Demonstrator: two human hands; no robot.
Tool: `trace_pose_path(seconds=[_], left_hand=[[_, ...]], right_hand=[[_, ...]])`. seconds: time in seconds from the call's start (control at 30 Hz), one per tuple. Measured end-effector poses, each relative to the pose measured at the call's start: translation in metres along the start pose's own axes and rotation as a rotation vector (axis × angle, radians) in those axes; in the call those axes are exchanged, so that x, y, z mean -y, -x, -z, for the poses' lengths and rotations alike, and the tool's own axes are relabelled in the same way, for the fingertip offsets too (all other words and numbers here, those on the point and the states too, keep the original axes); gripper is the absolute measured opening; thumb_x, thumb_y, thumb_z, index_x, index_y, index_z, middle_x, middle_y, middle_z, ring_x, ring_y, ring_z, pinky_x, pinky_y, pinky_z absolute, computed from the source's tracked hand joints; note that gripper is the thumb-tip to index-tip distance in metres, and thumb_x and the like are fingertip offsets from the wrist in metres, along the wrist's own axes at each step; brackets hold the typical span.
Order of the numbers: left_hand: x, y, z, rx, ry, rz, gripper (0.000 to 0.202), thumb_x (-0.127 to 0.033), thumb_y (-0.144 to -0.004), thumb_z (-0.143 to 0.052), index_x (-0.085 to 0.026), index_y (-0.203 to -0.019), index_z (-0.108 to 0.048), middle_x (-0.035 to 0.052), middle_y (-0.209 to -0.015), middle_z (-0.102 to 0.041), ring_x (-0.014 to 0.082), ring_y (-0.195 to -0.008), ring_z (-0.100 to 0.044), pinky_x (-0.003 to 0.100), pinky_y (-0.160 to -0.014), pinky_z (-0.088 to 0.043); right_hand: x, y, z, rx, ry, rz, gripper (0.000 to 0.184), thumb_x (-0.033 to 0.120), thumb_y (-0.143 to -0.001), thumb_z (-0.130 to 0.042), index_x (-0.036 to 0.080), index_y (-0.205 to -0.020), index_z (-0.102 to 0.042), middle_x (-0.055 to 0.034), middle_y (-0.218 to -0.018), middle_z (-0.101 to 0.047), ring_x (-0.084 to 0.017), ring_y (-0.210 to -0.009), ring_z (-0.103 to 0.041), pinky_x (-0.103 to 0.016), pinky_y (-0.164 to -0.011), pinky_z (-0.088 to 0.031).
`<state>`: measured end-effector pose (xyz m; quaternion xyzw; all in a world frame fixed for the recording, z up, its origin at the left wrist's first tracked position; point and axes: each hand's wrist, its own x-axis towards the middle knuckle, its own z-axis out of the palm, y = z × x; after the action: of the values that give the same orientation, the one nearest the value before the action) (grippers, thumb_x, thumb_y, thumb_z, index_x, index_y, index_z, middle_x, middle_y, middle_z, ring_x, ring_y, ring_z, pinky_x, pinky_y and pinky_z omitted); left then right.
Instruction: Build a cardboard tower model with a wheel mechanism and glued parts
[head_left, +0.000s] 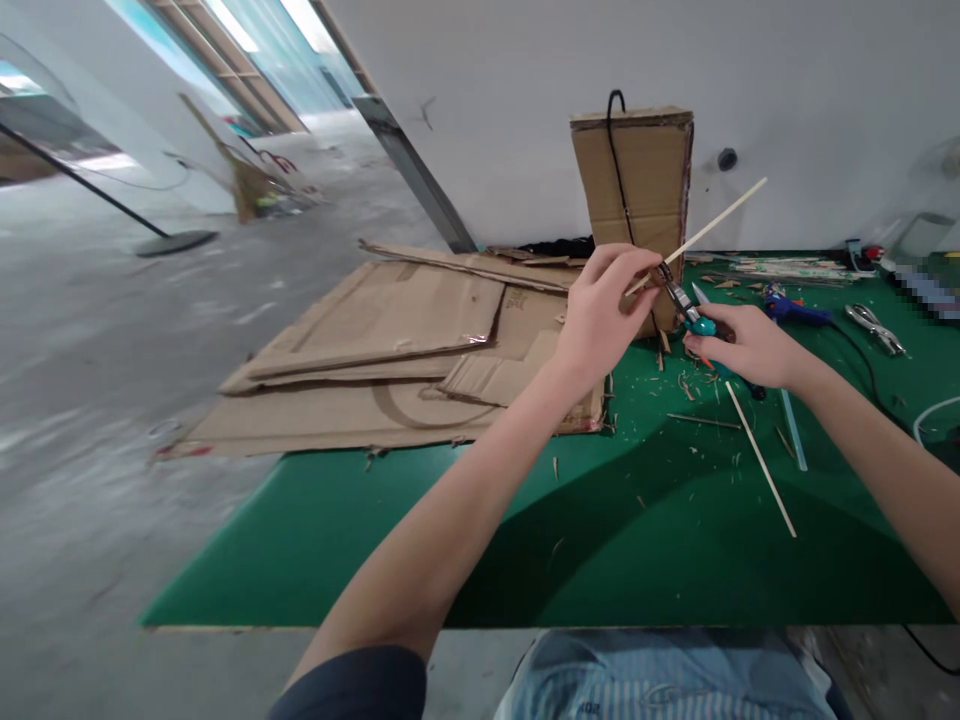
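Note:
My left hand [604,310] is closed in a pinch on a thin wooden stick [716,222] that slants up to the right. My right hand [746,345] is wrapped round the teal handles of small cutting pliers [684,305], whose dark jaws meet the stick just beside my left fingertips. Both hands hover over the green table mat [420,530], in front of an upright cardboard box [637,190].
Flat cardboard sheets [390,350] lie over the mat's left rear. Another long stick [761,460] and wood scraps lie on the mat to the right. A blue glue gun [795,310] and metal pliers [874,328] rest at the far right. Grey floor lies to the left.

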<state>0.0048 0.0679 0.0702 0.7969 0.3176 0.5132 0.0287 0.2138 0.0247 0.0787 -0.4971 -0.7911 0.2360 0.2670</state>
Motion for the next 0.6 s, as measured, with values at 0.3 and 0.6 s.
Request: trace_pose_path(seconds=[0.3, 0.6], left_hand=[[0.006, 0.002, -0.004, 0.002, -0.014, -0.051, 0.024, -0.01, -0.092, -0.053, -0.022, -0.109, -0.065, 0.0054, -0.115, -0.064, 0.0186, -0.111, -0.063, 0.036, -0.097, -0.057], [0.012, 0.005, -0.008, -0.018, -0.064, -0.104, 0.02, -0.014, -0.094, -0.053, -0.021, -0.111, -0.063, 0.0062, -0.115, -0.064, 0.0171, -0.108, -0.064, 0.031, -0.09, -0.059]], right_hand=[[0.0, 0.001, 0.001, -0.004, 0.008, -0.02, 0.028, 0.048, -0.086, -0.055, 0.022, -0.078, -0.06, 0.0007, -0.065, -0.055, -0.015, -0.059, -0.044, -0.031, -0.059, -0.031], [-0.001, 0.001, -0.004, -0.092, 0.107, 0.014, 0.024, 0.042, -0.086, -0.055, 0.021, -0.073, -0.056, 0.0012, -0.059, -0.053, -0.014, -0.056, -0.042, -0.03, -0.059, -0.028]])
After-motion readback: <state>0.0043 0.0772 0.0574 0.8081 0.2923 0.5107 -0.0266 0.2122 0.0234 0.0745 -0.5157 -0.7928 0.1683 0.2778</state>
